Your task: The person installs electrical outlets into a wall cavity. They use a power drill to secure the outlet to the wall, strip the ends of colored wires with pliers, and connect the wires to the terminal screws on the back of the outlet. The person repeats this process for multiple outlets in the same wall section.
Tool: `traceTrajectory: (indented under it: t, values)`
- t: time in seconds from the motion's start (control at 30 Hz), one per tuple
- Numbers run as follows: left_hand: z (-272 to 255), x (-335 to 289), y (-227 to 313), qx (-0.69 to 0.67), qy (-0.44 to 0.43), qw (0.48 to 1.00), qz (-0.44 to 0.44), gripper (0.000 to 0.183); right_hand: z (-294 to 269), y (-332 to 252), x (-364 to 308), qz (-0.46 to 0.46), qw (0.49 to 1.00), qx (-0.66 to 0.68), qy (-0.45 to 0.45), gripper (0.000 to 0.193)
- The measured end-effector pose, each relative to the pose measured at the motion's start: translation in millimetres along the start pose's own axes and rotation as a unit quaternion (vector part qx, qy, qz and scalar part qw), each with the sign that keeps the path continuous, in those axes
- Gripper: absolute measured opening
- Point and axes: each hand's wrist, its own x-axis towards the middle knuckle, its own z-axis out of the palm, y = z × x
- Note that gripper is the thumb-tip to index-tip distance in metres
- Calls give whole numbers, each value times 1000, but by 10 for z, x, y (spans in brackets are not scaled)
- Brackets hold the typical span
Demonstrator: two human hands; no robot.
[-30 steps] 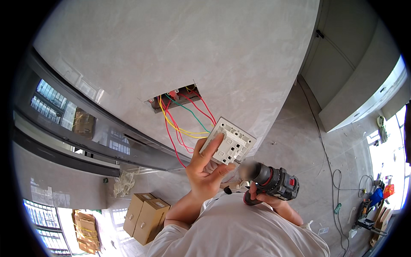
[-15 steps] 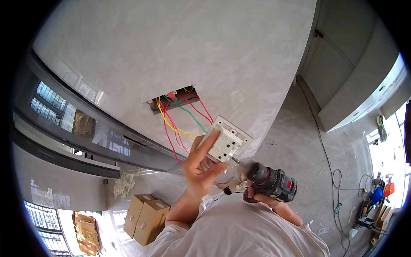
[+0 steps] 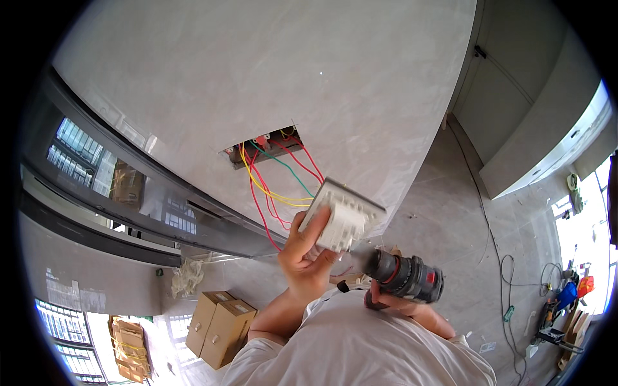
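My left hand (image 3: 306, 260) grips a white switch or socket panel (image 3: 344, 222), thumb and fingers around its body, its back turned partly up. My right hand (image 3: 402, 303) is wrapped round the handle of a black and red cordless drill (image 3: 412, 278). The drill's blurred front end points left at the panel's lower edge; whether the bit touches it I cannot tell. Red, yellow and green wires (image 3: 283, 165) hang from a rectangular wall opening (image 3: 265, 147) beyond my hands. Some run toward the panel, but their ends are hidden behind it and my left hand.
The opening sits in a glossy grey wall (image 3: 360, 77). Cardboard boxes (image 3: 222, 328) stand on the floor at lower left. A dark cable (image 3: 492, 238) snakes along the floor at right, near tools and a blue bag (image 3: 566, 294). A grey door (image 3: 499, 83) is at far right.
The panel has tilted in my left hand and shifted slightly right and down. The drill has turned a little and stays near the panel's lower edge. Both hands keep their hold.
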Motion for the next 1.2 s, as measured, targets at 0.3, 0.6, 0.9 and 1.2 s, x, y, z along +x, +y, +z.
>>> traceTrajectory:
  t: [0.3,0.6,0.9,1.2]
  values:
    - [137,-65,30,-91,40,991,-85,70,17,-237,27,-13,997,-74,31,20]
    - [136,-55,59,-93,27,992,-83,70,20,-212,-25,-31,991,-122,35,20]
    - [148,-94,88,-94,32,991,-93,70,16,-177,-58,-40,997,-60,30,18]
    - [157,-95,89,-82,29,993,-80,70,11,-165,-80,-17,995,-88,43,17]
